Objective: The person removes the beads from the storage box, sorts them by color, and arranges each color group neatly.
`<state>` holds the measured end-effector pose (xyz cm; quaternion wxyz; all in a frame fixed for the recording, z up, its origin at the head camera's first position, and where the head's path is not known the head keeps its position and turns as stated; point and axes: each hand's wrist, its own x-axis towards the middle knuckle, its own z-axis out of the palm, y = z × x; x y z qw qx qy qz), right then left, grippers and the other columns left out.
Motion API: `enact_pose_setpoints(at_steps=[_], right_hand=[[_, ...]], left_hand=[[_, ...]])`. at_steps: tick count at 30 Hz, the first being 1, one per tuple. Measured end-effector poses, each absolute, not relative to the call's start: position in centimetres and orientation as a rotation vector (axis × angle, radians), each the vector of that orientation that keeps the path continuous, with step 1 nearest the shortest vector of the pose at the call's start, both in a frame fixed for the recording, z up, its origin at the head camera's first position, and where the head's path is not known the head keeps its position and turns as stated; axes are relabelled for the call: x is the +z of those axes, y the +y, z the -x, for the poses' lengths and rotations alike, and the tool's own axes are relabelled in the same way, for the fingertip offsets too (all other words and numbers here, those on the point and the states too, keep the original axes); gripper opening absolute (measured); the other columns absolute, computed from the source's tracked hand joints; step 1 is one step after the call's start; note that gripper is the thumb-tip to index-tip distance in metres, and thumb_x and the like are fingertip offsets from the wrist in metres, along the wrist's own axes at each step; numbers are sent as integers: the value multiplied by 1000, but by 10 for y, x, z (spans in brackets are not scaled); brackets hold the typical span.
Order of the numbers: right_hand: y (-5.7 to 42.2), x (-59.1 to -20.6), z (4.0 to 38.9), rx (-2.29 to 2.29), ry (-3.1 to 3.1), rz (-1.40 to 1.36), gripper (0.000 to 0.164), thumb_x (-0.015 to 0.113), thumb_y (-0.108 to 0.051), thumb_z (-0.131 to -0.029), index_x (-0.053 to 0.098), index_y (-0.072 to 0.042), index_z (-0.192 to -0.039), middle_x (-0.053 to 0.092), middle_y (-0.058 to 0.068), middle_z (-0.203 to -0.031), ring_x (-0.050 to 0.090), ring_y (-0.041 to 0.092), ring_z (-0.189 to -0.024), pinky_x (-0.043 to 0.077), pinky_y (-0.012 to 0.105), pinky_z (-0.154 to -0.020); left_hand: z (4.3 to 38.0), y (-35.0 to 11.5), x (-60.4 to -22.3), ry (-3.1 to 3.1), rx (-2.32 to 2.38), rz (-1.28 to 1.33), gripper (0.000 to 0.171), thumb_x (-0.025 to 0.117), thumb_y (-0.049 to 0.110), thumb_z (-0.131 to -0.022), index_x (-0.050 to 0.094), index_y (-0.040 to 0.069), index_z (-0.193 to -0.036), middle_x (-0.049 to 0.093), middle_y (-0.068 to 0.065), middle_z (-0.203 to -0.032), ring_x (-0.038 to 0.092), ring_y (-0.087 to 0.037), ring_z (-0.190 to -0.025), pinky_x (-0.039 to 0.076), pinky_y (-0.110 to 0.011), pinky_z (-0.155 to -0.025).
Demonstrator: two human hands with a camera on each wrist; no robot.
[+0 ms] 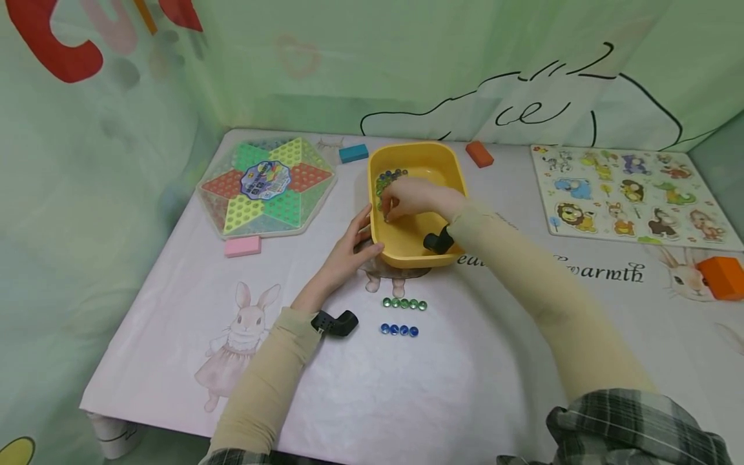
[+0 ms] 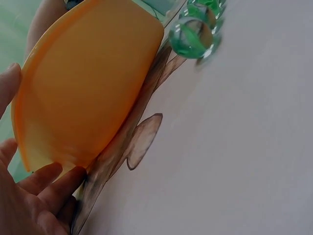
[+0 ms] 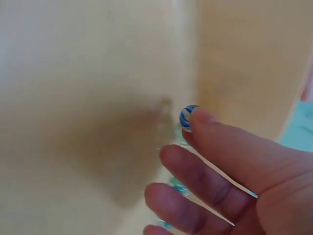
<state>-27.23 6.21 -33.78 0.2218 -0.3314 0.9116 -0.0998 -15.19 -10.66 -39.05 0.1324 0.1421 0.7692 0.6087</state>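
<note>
A yellow plastic tub [image 1: 427, 248] holds a cluster of glass marbles [image 1: 385, 181] along its left side. My right hand [image 1: 409, 197] is inside the tub, beside the cluster. In the right wrist view its thumb and index finger pinch a blue-swirled marble [image 3: 185, 116], while the other fingers are bent loosely. My left hand [image 1: 351, 248] holds the tub's near-left corner from outside, thumb at the near rim and fingers along the left wall. Toward me on the table lie a row of several green marbles [image 1: 404, 303] and a row of several blue marbles [image 1: 399, 330].
At the left is a star-patterned Chinese checkers board [image 1: 285, 206] with a pink block [image 1: 242, 246] beside it. A blue block [image 1: 353, 153] and a red-orange block [image 1: 479, 154] flank the tub. Farther right are an animal puzzle board [image 1: 633, 194] and an orange block [image 1: 722, 278].
</note>
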Motion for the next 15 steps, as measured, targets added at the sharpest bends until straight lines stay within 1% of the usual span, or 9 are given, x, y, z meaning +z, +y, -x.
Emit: enact_pose_setpoints(at_steps=[8, 15], right_hand=[[82, -315, 262, -377, 2572, 942, 15, 64, -22, -87, 66, -10, -95, 60, 6, -86, 52, 19, -76, 45, 28, -67], [100, -305, 240, -530, 2581, 930, 15, 64, -21, -87, 67, -10, -96, 61, 4, -80, 53, 18, -71, 44, 28, -64]], left_hand=[[150, -105, -387, 2241, 1750, -390, 72, 52, 20, -94, 7, 24, -150, 19, -11, -153, 29, -28, -137, 25, -42, -111], [149, -106, -387, 2255, 1735, -383, 72, 52, 22, -94, 8, 26, -150, 19, -10, -153, 29, -27, -137, 24, -42, -111]])
